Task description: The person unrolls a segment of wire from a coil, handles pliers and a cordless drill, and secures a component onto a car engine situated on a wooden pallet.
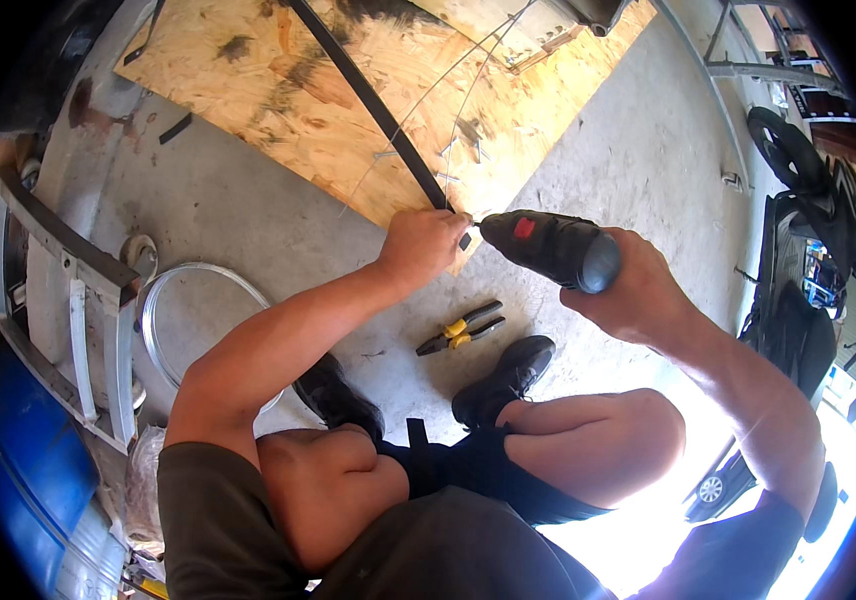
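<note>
My left hand [426,245] grips the near end of a long dark metal bar [368,100] that lies across a sheet of chipboard [278,90] on the concrete floor. My right hand [623,290] holds a black power drill [553,248] with a red switch, its tip pointing left at the bar's end, right beside my left fingers. Thin wires [448,90] arc over the board next to the bar. I am squatting, knees and black shoes [508,378] below the hands.
Yellow-handled pliers [462,330] lie on the floor just below my hands. A coil of light metal strip [198,315] and a metal frame [58,300] sit at the left. A dark wheeled machine [808,250] stands at the right.
</note>
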Action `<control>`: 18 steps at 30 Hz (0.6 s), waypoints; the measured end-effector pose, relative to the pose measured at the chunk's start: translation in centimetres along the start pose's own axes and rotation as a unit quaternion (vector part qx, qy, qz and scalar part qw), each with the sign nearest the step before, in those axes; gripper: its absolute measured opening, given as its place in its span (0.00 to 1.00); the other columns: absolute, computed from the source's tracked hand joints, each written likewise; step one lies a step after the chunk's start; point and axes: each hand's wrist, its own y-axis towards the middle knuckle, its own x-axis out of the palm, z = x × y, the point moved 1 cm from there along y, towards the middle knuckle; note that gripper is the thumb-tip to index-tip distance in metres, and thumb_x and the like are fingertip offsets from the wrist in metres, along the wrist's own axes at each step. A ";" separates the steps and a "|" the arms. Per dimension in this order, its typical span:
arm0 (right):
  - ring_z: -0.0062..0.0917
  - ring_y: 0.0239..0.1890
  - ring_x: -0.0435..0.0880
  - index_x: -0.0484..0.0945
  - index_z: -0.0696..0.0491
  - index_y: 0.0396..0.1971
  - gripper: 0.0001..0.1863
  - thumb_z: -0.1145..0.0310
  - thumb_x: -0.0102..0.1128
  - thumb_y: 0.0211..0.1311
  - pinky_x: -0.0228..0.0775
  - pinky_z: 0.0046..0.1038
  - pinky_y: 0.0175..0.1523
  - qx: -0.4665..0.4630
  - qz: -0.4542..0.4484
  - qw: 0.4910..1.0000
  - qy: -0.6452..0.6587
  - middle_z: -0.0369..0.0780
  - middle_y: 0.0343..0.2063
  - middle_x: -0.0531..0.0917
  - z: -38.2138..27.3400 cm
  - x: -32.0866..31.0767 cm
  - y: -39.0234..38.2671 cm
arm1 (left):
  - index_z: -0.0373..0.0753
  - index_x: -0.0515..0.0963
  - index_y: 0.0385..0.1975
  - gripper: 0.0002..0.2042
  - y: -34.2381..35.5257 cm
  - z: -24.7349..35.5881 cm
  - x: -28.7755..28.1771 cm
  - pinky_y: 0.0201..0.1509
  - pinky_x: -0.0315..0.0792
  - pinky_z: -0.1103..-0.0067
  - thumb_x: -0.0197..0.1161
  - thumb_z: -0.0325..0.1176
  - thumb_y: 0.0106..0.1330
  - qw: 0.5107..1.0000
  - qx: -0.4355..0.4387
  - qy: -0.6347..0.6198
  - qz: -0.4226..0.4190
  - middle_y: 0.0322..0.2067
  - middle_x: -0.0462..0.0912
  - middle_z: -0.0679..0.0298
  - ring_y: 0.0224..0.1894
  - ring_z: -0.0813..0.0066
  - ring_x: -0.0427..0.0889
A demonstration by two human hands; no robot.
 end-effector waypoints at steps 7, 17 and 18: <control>0.42 0.39 0.88 0.83 0.53 0.41 0.17 0.68 0.67 0.47 0.78 0.40 0.49 -0.004 0.012 1.000 -0.013 0.47 0.31 0.87 -0.2 0.1 -0.2 | 0.41 0.84 0.38 0.07 0.0 0.2 -0.3 0.31 0.78 0.70 0.65 0.30 0.61 1.000 -0.007 -0.007 -0.003 0.30 0.87 0.63 0.30 0.64 0.86; 0.41 0.39 0.87 0.84 0.50 0.44 0.19 0.70 0.66 0.48 0.79 0.39 0.50 -0.019 -0.001 0.999 -0.030 0.46 0.31 0.87 -0.8 -0.4 0.1 | 0.39 0.84 0.38 0.07 0.0 0.2 -0.4 0.31 0.77 0.69 0.65 0.30 0.61 1.000 -0.005 -0.028 0.005 0.29 0.86 0.61 0.30 0.62 0.86; 0.41 0.39 0.87 0.84 0.49 0.45 0.19 0.70 0.66 0.49 0.78 0.39 0.50 -0.017 -0.006 0.999 -0.034 0.46 0.32 0.87 -0.9 -0.6 0.1 | 0.39 0.84 0.38 0.07 -0.1 0.2 -0.4 0.32 0.77 0.69 0.65 0.30 0.61 1.000 -0.005 -0.029 0.006 0.29 0.86 0.61 0.30 0.62 0.86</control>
